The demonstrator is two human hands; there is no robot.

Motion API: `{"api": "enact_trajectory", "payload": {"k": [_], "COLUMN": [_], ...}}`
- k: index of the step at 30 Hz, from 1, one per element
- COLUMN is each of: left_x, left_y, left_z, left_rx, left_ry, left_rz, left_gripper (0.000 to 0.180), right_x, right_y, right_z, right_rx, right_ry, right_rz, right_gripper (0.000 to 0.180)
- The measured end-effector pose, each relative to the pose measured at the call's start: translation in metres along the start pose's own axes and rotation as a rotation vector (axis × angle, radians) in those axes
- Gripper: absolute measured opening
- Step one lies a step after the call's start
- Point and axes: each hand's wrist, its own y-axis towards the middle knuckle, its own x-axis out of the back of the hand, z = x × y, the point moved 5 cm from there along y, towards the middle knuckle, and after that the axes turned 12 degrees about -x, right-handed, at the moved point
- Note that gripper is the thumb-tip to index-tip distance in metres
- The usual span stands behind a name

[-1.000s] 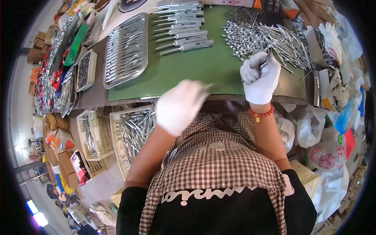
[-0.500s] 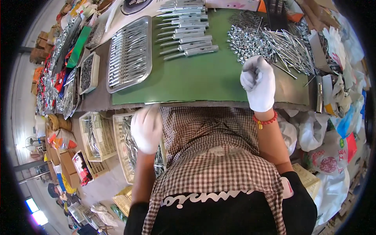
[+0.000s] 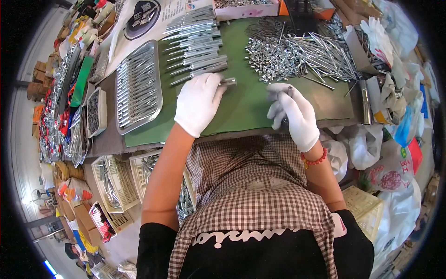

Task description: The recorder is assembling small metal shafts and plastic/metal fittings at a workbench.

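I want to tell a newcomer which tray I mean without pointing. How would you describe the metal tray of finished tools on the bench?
Start at the green mat covering the bench top. At its left edge, beyond the left hand, lies the metal tray: long, shiny and rimmed, with silver tools laid crosswise in a row. Unlike the white plastic baskets below the bench edge, it is solid metal and sits on the bench itself.

Tray (image 3: 138, 88) left — screw pile (image 3: 297, 51) right, on mat (image 3: 241, 102).

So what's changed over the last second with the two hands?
The left hand came up from the crate below the table edge and now holds a metal piece on the green mat. The right hand stayed on the mat, gripping a small part.
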Motion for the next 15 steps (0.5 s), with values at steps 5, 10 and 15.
{"api": "enact_trajectory", "payload": {"k": [5, 10, 15], "left_x": [0.007, 0.013, 0.016], "left_y": [0.012, 0.013, 0.002], "left_z": [-0.049, -0.070, -0.069], "left_rx": [-0.041, -0.114, -0.109], "left_ry": [0.028, -0.083, -0.129], "left_rz": [0.328, 0.256, 0.145], "left_gripper": [0.022, 0.026, 0.030], "right_x": [-0.006, -0.003, -0.002], "right_y": [0.001, 0.005, 0.003], "right_z": [0.011, 0.010, 0.008], "right_rx": [-0.043, -0.085, -0.113], "right_ry": [-0.201, -0.267, -0.304], "right_rz": [-0.026, 0.050, 0.079], "right_gripper": [0.034, 0.032, 0.029]}}
